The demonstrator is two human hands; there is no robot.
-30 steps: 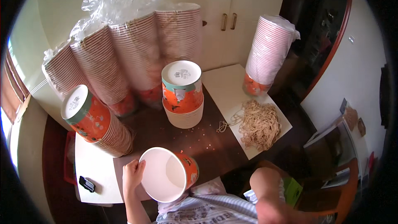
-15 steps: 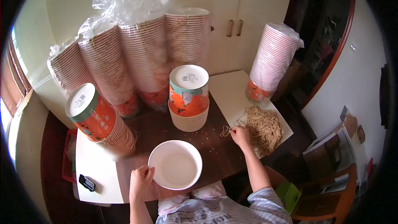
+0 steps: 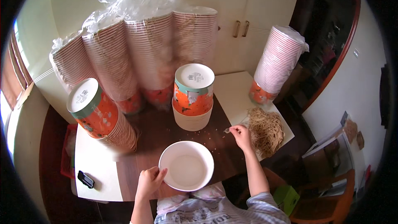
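Note:
A white-lined paper bucket (image 3: 173, 148) stands mouth-up at the table's front edge. My left hand (image 3: 150, 181) grips its left rim, thumb over the edge. Farther right, my right hand (image 3: 242, 136) is closed in a pinch, with a small bit of thin tan cord (image 3: 226, 131) showing at the fingertips. Just right of that hand lies a tangled heap of tan cords (image 3: 266, 132). Beyond the bucket, a short upside-down stack of orange and green printed buckets (image 3: 193, 101) stands on the brown tabletop (image 3: 155, 135).
A taller upside-down bucket stack (image 3: 99, 116) leans at the left. Several tall plastic-wrapped bucket stacks (image 3: 150, 54) line the back, and another wrapped stack (image 3: 278, 60) stands at the far right. A small black object (image 3: 86, 179) lies front left. A wooden chair (image 3: 331, 199) is at the lower right.
The view has shifted slightly, and the bucket with my left hand has come a little to the right. Less cord shows at my right hand's fingertips.

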